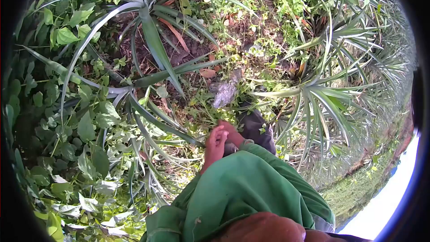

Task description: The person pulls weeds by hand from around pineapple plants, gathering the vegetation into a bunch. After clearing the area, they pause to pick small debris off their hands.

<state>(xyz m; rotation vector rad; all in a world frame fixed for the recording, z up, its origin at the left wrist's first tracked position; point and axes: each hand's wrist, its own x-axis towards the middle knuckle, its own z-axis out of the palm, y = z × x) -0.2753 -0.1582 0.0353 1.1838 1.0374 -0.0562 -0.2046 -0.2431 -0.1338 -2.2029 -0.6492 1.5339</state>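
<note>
My left hand (215, 145), its fingers curled in, is close beside my right hand (231, 131); the two overlap in view. Whatever the left fingers hold, if anything, is too small to make out. The right hand's fingers point down toward thin green weeds (207, 115) and look closed, but their tips are partly hidden. Just ahead of both hands lies a greyish-white crumpled clump (225, 91) on the ground. A long spiky leaf (172, 130) of a pineapple-like plant reaches close to my left hand.
Large spiky plants stand at upper left (145, 11) and on the right (309, 87), their stiff leaves arching inward. Broad-leaved weeds (85, 125) crowd the left. A dark trouser leg (257, 130) is beside my right hand. Dry leaves (207, 73) lie on the soil.
</note>
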